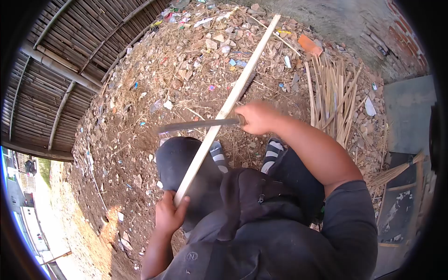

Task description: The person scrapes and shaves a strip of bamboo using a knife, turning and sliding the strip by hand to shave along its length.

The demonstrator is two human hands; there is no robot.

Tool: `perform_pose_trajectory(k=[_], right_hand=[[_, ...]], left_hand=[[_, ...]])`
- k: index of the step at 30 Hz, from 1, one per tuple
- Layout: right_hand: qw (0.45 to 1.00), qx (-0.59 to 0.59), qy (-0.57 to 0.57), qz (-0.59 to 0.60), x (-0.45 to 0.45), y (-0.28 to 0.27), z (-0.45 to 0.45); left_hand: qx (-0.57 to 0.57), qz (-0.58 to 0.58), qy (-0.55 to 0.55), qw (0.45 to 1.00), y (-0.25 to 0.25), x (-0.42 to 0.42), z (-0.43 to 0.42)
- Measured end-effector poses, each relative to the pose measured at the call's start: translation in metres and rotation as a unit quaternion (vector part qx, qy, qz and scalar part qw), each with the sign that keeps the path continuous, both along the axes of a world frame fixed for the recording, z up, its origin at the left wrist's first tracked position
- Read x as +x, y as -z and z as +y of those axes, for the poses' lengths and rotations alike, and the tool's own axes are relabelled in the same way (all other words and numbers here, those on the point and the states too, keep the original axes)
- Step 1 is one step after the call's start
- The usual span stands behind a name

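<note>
A long pale split strip (242,79), bamboo or wood, slants from my lap up over the rubble. My left hand (171,212) is closed around its lower end, beside my thigh. My right hand (256,117) grips the handle end of a long dark-bladed knife (196,125). The blade lies across the strip near its middle, pointing left; whether it cuts in cannot be made out. Just past my right hand, a dark object (248,85) lies on the ground, partly hidden by the strip.
A bundle of split strips (333,98) lies on the right, near an orange brick piece (310,45). Stones and litter cover the ground (135,121). A slatted bamboo wall (65,60) stands at left, a masonry wall (345,23) at upper right. Dark panels (410,116) lean at right.
</note>
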State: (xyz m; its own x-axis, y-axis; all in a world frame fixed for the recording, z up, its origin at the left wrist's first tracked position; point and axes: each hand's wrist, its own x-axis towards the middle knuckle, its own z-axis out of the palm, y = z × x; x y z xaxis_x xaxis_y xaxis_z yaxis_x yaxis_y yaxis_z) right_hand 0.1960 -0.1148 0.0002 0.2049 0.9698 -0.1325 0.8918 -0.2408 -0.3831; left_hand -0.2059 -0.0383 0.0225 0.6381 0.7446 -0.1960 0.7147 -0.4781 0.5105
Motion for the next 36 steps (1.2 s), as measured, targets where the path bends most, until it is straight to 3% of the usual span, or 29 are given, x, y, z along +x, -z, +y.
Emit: perform_pose_trajectory(k=[1, 4, 5, 9, 13, 17, 20, 24, 27, 30, 33, 36], right_hand=[[0.996, 0.056, 0.039, 0.056, 0.009, 0.004, 0.001], [0.987, 0.067, 0.123, 0.076, 0.027, 0.003, 0.005], [0.990, 0.100, 0.095, 0.036, 0.027, 0.015, 0.003], [0.996, 0.046, -0.042, -0.065, -0.006, -0.018, -0.005], [0.985, 0.120, 0.086, 0.093, 0.026, 0.023, 0.003], [0.988, 0.139, 0.064, 0.014, 0.023, 0.019, 0.000], [0.998, 0.051, -0.012, -0.018, -0.006, -0.012, -0.004], [0.999, 0.047, -0.009, 0.015, 0.006, -0.006, -0.001], [0.985, 0.141, 0.065, 0.080, 0.017, 0.012, 0.002], [0.992, 0.124, 0.032, 0.016, 0.006, 0.006, -0.002], [0.995, 0.050, -0.088, -0.021, -0.011, -0.024, -0.003], [0.996, 0.048, -0.071, 0.003, 0.003, -0.011, -0.002]], left_hand=[[-0.003, 0.000, -0.007, 1.000, 0.001, -0.002, -0.001], [-0.006, -0.002, -0.023, 1.000, 0.002, -0.001, 0.000], [-0.007, 0.002, -0.022, 1.000, -0.001, -0.001, 0.000], [-0.025, -0.014, -0.004, 1.000, -0.003, 0.000, 0.006], [-0.046, -0.001, 0.015, 0.999, -0.004, -0.002, 0.015], [-0.061, 0.011, 0.020, 0.998, -0.013, 0.002, 0.018], [-0.085, 0.005, 0.021, 0.996, -0.011, -0.002, 0.021], [-0.100, -0.001, 0.015, 0.995, -0.006, -0.005, 0.023], [-0.105, 0.005, 0.013, 0.994, -0.009, -0.003, 0.024], [-0.145, -0.007, 0.008, 0.989, -0.002, -0.010, 0.031], [-0.177, 0.008, 0.012, 0.984, -0.006, -0.008, 0.033], [-0.163, -0.008, 0.013, 0.986, -0.001, -0.009, 0.033]])
